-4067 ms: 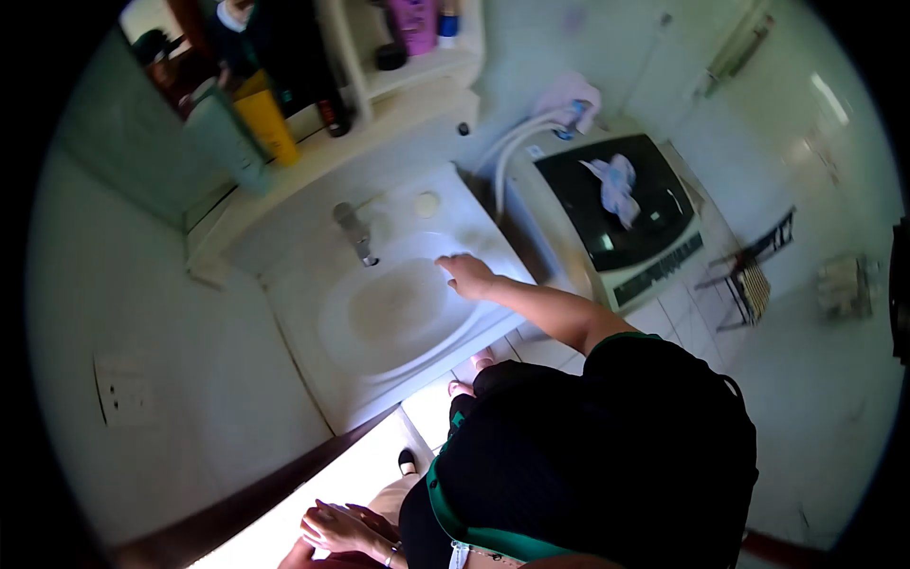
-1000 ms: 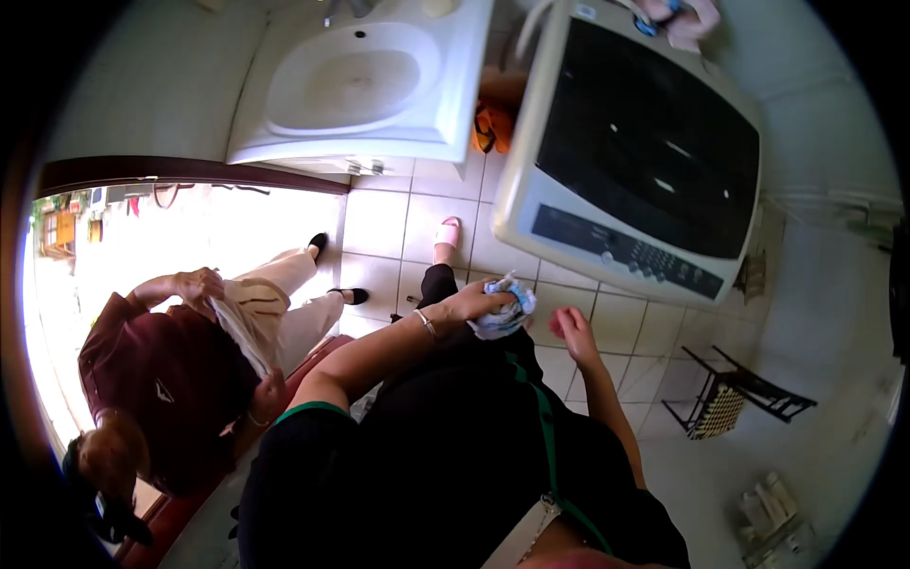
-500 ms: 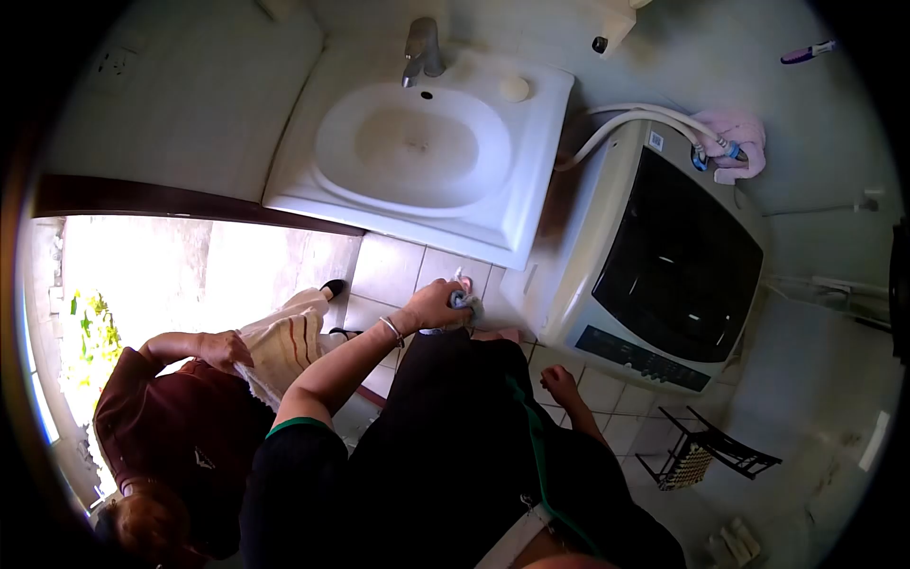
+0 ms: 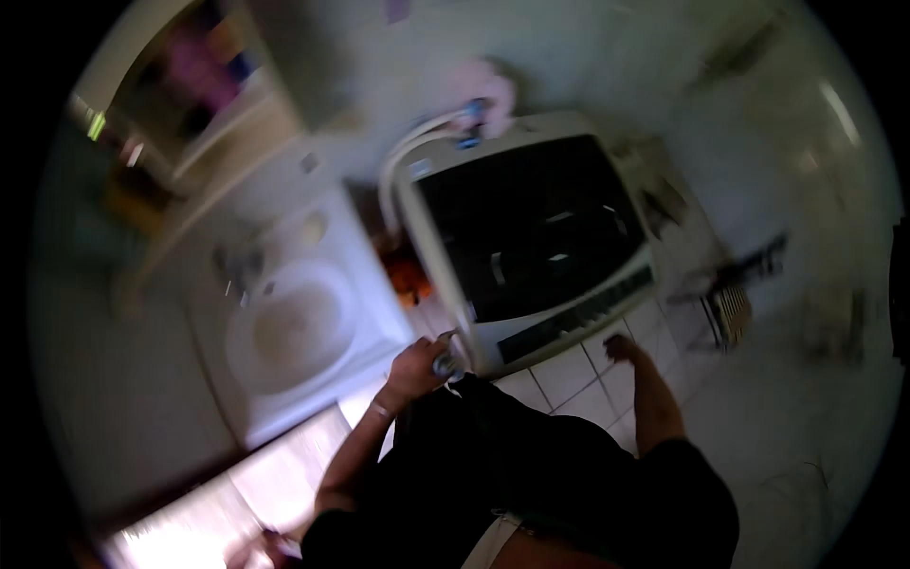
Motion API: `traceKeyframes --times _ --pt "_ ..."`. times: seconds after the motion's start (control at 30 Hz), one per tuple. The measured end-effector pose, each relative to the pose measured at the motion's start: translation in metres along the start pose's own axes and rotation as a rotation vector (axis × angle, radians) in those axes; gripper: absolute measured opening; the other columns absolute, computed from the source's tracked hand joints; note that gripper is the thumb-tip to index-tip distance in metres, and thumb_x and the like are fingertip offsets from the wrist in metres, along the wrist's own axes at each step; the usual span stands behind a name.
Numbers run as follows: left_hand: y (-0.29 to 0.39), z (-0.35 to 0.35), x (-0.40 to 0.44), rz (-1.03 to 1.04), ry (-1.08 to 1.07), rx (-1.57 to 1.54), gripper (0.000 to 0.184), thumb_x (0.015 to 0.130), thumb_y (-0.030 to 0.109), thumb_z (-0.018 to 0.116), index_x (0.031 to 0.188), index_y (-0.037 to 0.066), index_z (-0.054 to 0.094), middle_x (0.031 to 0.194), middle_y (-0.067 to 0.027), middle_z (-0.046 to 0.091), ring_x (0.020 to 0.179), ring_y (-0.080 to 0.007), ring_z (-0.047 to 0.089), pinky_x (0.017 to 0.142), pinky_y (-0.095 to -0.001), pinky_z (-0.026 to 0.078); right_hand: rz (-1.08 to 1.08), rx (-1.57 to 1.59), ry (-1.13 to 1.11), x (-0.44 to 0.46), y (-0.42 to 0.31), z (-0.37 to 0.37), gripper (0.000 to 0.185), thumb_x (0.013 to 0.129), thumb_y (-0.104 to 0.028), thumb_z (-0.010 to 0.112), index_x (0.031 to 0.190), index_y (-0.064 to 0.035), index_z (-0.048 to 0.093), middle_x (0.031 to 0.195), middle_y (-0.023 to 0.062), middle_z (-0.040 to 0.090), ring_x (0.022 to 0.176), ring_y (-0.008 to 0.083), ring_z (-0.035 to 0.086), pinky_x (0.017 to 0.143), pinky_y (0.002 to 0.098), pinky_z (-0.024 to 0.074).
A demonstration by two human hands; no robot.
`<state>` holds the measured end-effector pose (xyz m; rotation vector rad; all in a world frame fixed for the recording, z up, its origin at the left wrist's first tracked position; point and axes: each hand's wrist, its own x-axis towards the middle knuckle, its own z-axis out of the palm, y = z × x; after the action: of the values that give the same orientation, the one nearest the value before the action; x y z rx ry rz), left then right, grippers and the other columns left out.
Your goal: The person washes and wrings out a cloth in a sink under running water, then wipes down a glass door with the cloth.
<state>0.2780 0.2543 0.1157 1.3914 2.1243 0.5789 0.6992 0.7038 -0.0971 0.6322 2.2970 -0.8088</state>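
Note:
My left hand (image 4: 415,368) is closed round a bunched, light-coloured cloth (image 4: 448,364), in front of the gap between the sink (image 4: 374,327) and the washing machine (image 4: 485,346). My right hand (image 4: 622,349) hangs over the tiled floor, just off the machine's front right part; motion smears its fingers, and I cannot make out whether they hold anything. The machine's dark lid (image 4: 531,228) is down. A grey faucet (image 4: 237,266) stands at the back of the basin.
A pink cloth (image 4: 493,100) and white hoses lie at the machine's back. Something orange (image 4: 408,280) is in the gap beside the sink. A chair (image 4: 730,313) stands at the right. Blurred shelves are at the upper left. Part of another person's hand (image 4: 265,550) shows at the bottom left.
The view has swung toward the right, so sink and machine appear further left. The cloth stays in my left hand. Most of the other person has left the view.

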Motion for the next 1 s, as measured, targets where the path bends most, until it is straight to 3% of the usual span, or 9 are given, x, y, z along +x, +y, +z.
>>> traceKeyframes --times 0.03,0.13,0.23,0.37,0.6,0.67,0.8,0.87,1.0 --pt "0.008 -0.011 0.007 0.064 0.029 0.022 0.046 0.073 0.027 0.072 0.115 0.014 0.057 0.087 -0.0114 0.057 0.083 -0.0312 0.060 0.069 -0.0422 0.050 0.676 0.583 0.396 -0.042 -0.057 -0.055 0.048 0.083 -0.026 0.065 0.124 -0.0068 0.050 0.101 0.0214 0.066 0.100 0.0329 0.062 0.084 0.0439 0.0488" --pt "-0.018 -0.016 0.030 0.258 -0.052 0.006 0.043 0.069 0.025 0.075 0.108 0.015 0.059 0.089 -0.0118 0.058 0.086 -0.0323 0.059 0.071 -0.0425 0.050 0.665 0.447 1.441 -0.101 -0.084 -0.124 0.042 0.085 -0.024 0.062 0.121 -0.0067 0.048 0.099 0.0237 0.065 0.092 0.0431 0.061 0.080 0.0471 0.0487" --pt "-0.033 -0.019 0.045 0.400 -0.144 0.012 0.042 0.067 0.025 0.078 0.104 0.014 0.061 0.093 -0.0121 0.059 0.089 -0.0327 0.059 0.074 -0.0430 0.049 0.516 0.729 1.650 -0.124 -0.109 -0.129 0.025 0.089 -0.017 0.055 0.112 -0.0058 0.052 0.075 0.0092 0.062 0.065 0.0140 0.060 0.055 0.0281 0.0494" --pt "-0.033 -0.015 0.061 0.613 -0.288 0.109 0.040 0.066 0.025 0.078 0.101 0.013 0.062 0.093 -0.0119 0.059 0.089 -0.0326 0.059 0.073 -0.0432 0.049 0.375 1.066 1.321 -0.096 -0.179 0.000 0.017 0.089 -0.017 0.058 0.103 -0.0077 0.059 0.078 0.0069 0.063 0.064 0.0134 0.061 0.057 0.0294 0.0517" --pt "-0.047 0.002 0.068 0.868 -0.421 0.156 0.044 0.062 0.014 0.076 0.103 0.013 0.061 0.092 -0.0137 0.058 0.087 -0.0356 0.056 0.071 -0.0443 0.046 1.179 1.436 0.325 -0.070 -0.374 0.280 0.036 0.086 -0.032 0.065 0.101 0.0000 0.061 0.072 0.0098 0.064 0.058 0.0186 0.061 0.049 0.0333 0.0504" --pt "-0.051 0.008 0.071 0.890 -0.444 0.188 0.044 0.062 0.011 0.075 0.103 0.013 0.061 0.092 -0.0133 0.058 0.087 -0.0355 0.056 0.072 -0.0442 0.046 1.084 1.397 -0.015 -0.090 -0.400 0.321 0.038 0.088 -0.038 0.062 0.097 -0.0004 0.062 0.070 0.0084 0.063 0.060 0.0176 0.061 0.051 0.0336 0.0505" --pt "-0.050 0.017 0.067 0.911 -0.452 0.293 0.050 0.061 0.006 0.074 0.108 0.014 0.059 0.099 -0.0120 0.058 0.089 -0.0348 0.057 0.073 -0.0437 0.047 1.289 1.405 0.348 -0.093 -0.399 0.343 0.032 0.090 -0.030 0.057 0.080 -0.0007 0.065 0.071 0.0118 0.065 0.064 0.0218 0.064 0.056 0.0364 0.0518" --pt "-0.052 0.026 0.069 0.950 -0.470 0.331 0.058 0.061 0.006 0.074 0.115 0.016 0.057 0.101 -0.0114 0.058 0.090 -0.0340 0.057 0.073 -0.0439 0.048 1.244 0.739 0.719 -0.095 -0.406 0.322 0.028 0.086 -0.023 0.056 0.076 0.0001 0.067 0.077 0.0171 0.067 0.072 0.0300 0.066 0.062 0.0400 0.0532" --pt "-0.050 0.033 0.073 0.962 -0.550 0.326 0.070 0.061 0.006 0.074 0.126 0.023 0.053 0.101 -0.0108 0.058 0.090 -0.0334 0.057 0.074 -0.0440 0.048 0.949 0.917 0.513 -0.043 -0.356 0.316 0.028 0.081 -0.025 0.057 0.086 -0.0004 0.068 0.091 0.0215 0.067 0.085 0.0372 0.065 0.074 0.0445 0.0516"
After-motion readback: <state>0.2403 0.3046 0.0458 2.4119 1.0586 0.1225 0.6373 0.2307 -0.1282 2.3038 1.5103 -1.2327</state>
